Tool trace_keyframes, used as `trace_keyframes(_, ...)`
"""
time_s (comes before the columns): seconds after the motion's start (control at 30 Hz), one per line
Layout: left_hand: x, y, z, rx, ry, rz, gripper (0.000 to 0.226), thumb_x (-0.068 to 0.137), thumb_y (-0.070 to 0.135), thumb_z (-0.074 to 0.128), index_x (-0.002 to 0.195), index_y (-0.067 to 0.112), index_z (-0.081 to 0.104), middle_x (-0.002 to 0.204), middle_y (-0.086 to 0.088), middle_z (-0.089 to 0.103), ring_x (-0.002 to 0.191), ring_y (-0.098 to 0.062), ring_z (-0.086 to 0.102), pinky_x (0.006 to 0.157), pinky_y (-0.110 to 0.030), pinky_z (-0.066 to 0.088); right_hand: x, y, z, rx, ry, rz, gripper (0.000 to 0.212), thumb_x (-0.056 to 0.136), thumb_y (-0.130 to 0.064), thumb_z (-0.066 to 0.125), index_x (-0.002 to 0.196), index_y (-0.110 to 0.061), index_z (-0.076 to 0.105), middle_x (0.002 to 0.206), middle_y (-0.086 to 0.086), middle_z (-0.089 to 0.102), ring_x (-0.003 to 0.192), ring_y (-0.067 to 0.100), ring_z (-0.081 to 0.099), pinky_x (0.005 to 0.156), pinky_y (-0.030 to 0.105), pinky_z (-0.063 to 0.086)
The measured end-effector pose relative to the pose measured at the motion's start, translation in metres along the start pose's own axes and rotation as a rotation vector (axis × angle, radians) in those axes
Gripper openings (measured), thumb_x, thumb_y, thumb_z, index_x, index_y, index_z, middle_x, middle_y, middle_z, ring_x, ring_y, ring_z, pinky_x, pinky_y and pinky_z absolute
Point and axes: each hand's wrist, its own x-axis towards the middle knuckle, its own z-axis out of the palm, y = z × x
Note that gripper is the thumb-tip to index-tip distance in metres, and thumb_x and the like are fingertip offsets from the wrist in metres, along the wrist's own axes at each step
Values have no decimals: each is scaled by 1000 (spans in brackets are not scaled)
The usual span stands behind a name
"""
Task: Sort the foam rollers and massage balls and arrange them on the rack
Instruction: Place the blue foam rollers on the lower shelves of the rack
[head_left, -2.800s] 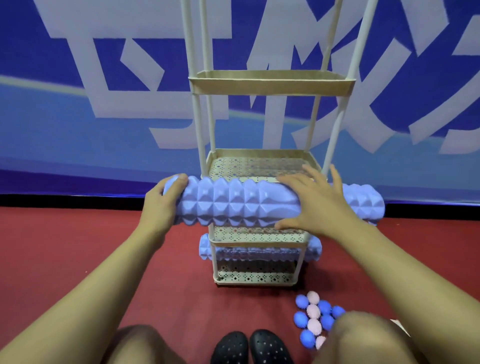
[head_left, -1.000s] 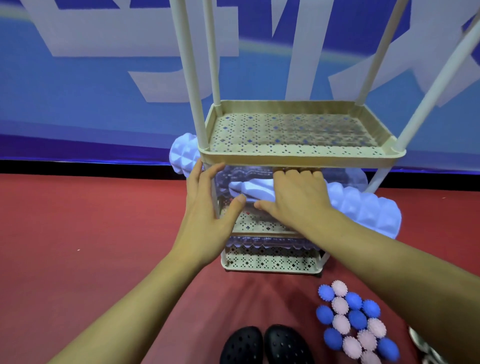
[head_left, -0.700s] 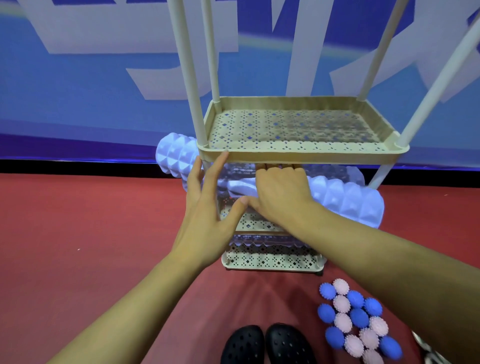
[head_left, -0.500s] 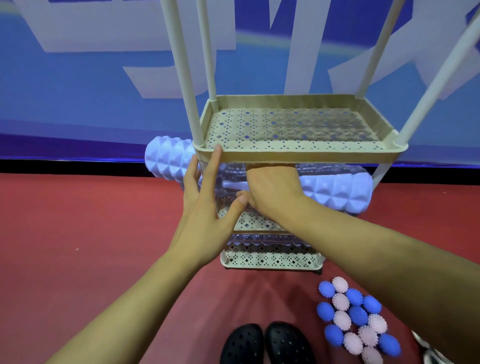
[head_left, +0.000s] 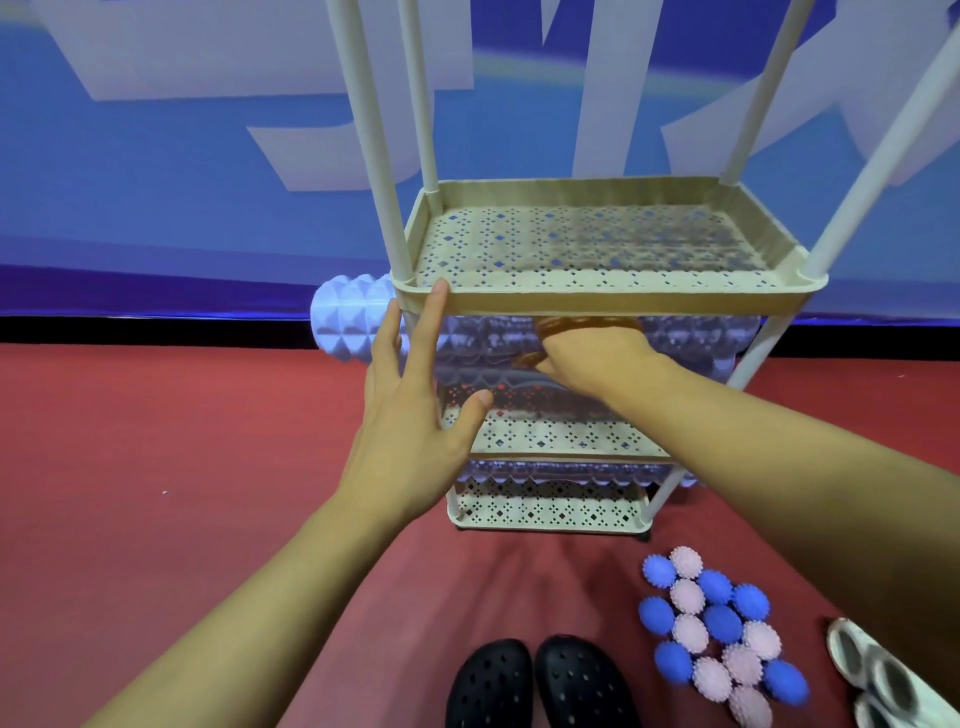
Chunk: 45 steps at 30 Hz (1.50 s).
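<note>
The right hand (head_left: 592, 358) reaches under the shelf above and lies on the middle of the foam roller (head_left: 353, 325). Its fingers are hidden by that shelf's front edge, so whether they curl over the roller or press flat cannot be told. The roller lies crosswise on the second shelf from the bottom of the rack (head_left: 597, 299), one end poking out past the post to the left of the grip, the other just showing by the post on the far side. The left hand (head_left: 410, 410) is spread, fingers straight, fingertips against the shelf edge above and the post beside the roller's near end; it holds nothing.

The roller looks light, firm with slight give, and its ridged surface should not slip. It is long, so a push at the middle or a hand at each end would keep it from swinging. A second roller (head_left: 571, 470) lies on the shelf below. Below the grip, on the red floor (head_left: 182, 441), sits a cluster of spiky balls (head_left: 717, 634), still to be shelved.
</note>
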Motion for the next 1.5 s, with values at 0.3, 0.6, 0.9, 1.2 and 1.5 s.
trace_keyframes(0.3, -1, 3, 3, -1, 14, -1, 99, 94, 33, 72, 159, 57, 2, 172, 11, -4, 159, -7, -1, 112, -30, 21, -10, 30, 20, -22, 133, 67, 61, 97, -63, 56, 130, -11, 57, 128, 13, 65, 112, 36, 65, 82, 41, 53)
trace_keyframes(0.6, -1, 6, 3, 35, 29, -6, 102, 92, 32, 73, 158, 58, 0, 172, 12, -4, 161, -16, 6, 106, -35, 29, -30, 20, 38, -72, 192, 35, 53, 100, -59, 53, 132, -17, 57, 106, 4, 72, 99, 31, 69, 76, 39, 57)
trace_keyframes(0.9, -7, 17, -3, 89, 28, -61, 92, 94, 42, 70, 161, 52, 7, 172, 5, -4, 160, -20, 3, 106, -35, 28, -55, 23, 30, 65, 206, -4, 65, 102, -60, 44, 150, -16, 41, 130, 6, 61, 116, 30, 59, 95, 42, 45)
trace_keyframes(1.2, -29, 79, -56, 40, 82, 90, 53, 96, 46, 63, 147, 36, 52, 157, 14, 44, 146, -8, 38, 120, -46, 36, -144, 25, -32, 435, 458, 57, 53, 104, -49, 50, 150, -22, 49, 151, -5, 53, 139, 20, 48, 113, 38, 26)
trace_keyframes(1.5, -86, 157, -96, -66, 69, 211, 48, 99, 39, 63, 144, 43, 49, 145, 25, 49, 134, 6, 44, 113, -23, 34, -255, 24, -76, 513, 587, 149, 47, 102, -48, 55, 142, -23, 57, 142, -6, 60, 130, 21, 54, 109, 42, 43)
